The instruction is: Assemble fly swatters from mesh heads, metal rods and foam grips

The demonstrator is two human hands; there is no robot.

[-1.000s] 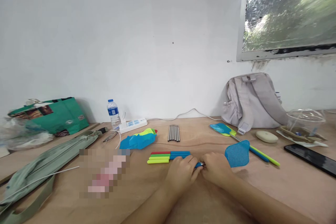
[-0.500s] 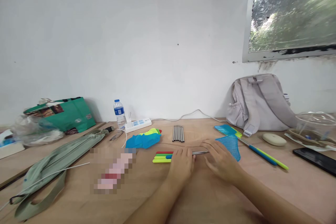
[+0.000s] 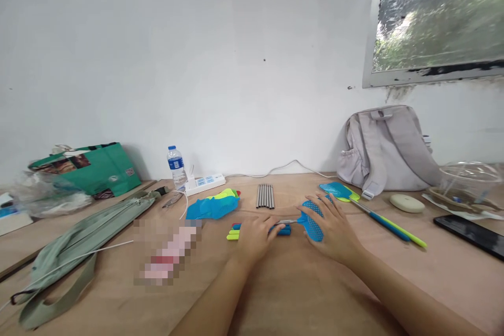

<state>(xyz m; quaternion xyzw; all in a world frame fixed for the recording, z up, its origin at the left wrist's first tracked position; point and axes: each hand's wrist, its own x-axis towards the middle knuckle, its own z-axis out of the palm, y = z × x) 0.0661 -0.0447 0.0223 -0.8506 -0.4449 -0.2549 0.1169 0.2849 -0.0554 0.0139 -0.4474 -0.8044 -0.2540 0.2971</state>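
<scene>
My left hand (image 3: 255,234) is closed around a blue handle (image 3: 282,230) with a thin metal rod (image 3: 287,221) coming out of it. The rod ends in a blue mesh fly-swatter head (image 3: 312,221), held in my right hand (image 3: 334,227) with the fingers spread along its far side. Just left of my left hand lie loose red, green and yellow handles (image 3: 233,233). Beyond them sit a row of several metal rods (image 3: 264,196) and a heap of blue and yellow swatter heads (image 3: 212,207).
Two finished swatters (image 3: 378,217) lie to the right, before a grey backpack (image 3: 388,149). A white oval object (image 3: 407,203), a clear plastic container (image 3: 464,181) and a black phone (image 3: 468,231) sit far right. At left are a water bottle (image 3: 175,161), a power strip (image 3: 202,184), a green bag (image 3: 90,168) and a grey-green pouch (image 3: 79,236).
Both hands have moved away from me across the table. The blue swatter head, earlier to the right of my right hand, has swung in between the hands, and the rod now shows.
</scene>
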